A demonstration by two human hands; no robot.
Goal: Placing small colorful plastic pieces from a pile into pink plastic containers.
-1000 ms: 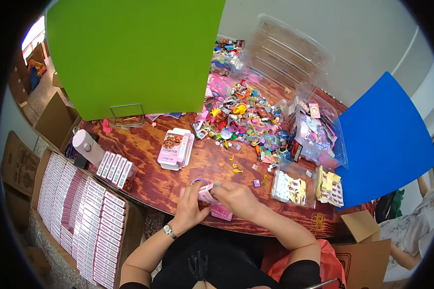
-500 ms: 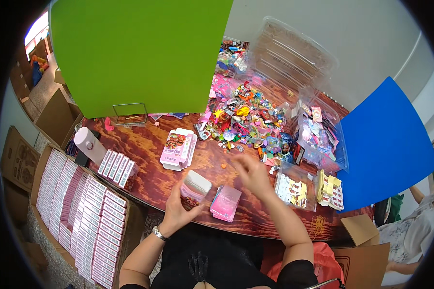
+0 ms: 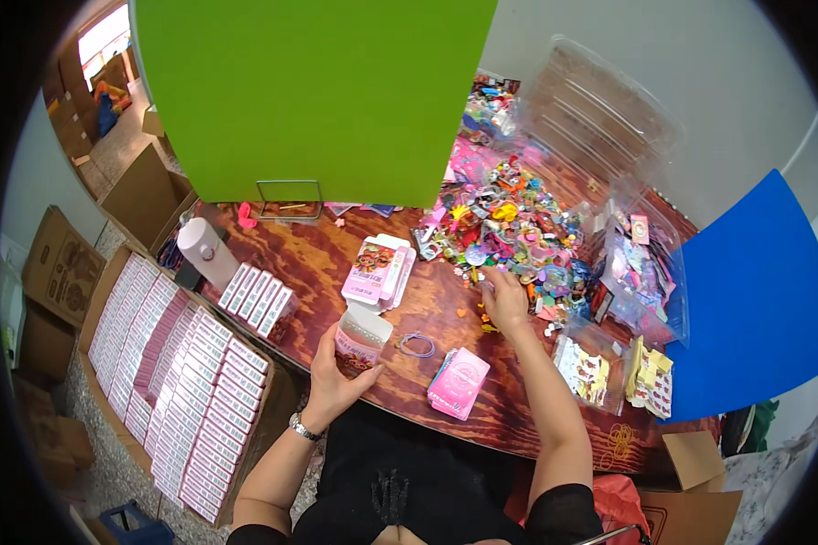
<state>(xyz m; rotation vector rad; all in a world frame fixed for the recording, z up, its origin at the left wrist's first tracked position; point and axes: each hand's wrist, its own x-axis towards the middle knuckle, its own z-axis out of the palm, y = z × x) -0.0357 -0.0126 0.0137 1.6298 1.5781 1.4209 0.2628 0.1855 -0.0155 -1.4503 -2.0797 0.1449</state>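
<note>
My left hand (image 3: 336,377) is wrapped round a small pink cardboard box (image 3: 359,343), held upright with its top end open. My right hand (image 3: 507,304) is at the near edge of a heap of small colourful trinkets (image 3: 518,227), fingers curled together in a pinch; what lies between them is too small to make out. Between the hands a thin purple loop (image 3: 416,345) lies on the table. A stack of pink cards (image 3: 459,383) sits just right of it. Beyond the held box lie flattened pink cartons (image 3: 379,271).
A big carton of packed pink boxes (image 3: 200,400) stands at the left, below a pink bottle (image 3: 206,252) and a row of boxes (image 3: 256,300). Green (image 3: 309,100) and blue (image 3: 754,309) panels flank the table. Clear bins (image 3: 641,263) and sticker sheets (image 3: 650,377) are at right.
My right hand has reached away from me to the trinket heap. A purple loop now shows on the table. The whole view has shifted; my left hand still holds the box.
</note>
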